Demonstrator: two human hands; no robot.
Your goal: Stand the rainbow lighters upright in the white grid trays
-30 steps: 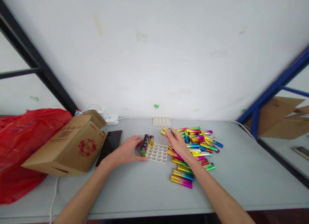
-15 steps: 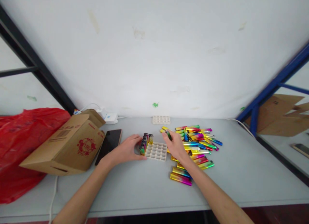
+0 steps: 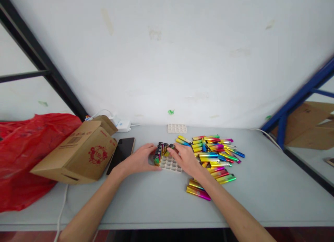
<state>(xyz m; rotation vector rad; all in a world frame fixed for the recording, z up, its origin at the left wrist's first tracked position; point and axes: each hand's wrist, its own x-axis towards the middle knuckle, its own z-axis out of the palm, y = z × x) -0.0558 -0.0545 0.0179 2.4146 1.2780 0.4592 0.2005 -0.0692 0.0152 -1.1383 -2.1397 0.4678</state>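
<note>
A white tray with rows of round-cornered holes (image 3: 171, 164) lies in front of me. Several lighters (image 3: 158, 153) with black tops stand upright along its left side and far-left corner. My left hand (image 3: 142, 158) curves around the tray's left end, thumb at the near edge and fingers at the far side. My right hand (image 3: 185, 158) pinches one lighter (image 3: 171, 146) upright over the tray's far row, beside the standing ones. Its lower end is hidden by the fingers. To the right spreads a loose pile of shiny multicoloured lighters (image 3: 214, 155).
A second holed tray (image 3: 177, 128) lies by the wall. On the left are a phone (image 3: 121, 153), a cardboard box (image 3: 86, 155), a red plastic bag (image 3: 49, 141) and a white plug box (image 3: 123, 126). Blue and black frame bars flank the grey table (image 3: 156, 203).
My right hand has moved left from the pile's edge to the tray's far row, carrying a lighter. My left hand stays at the tray's left end. The view has shifted slightly.
</note>
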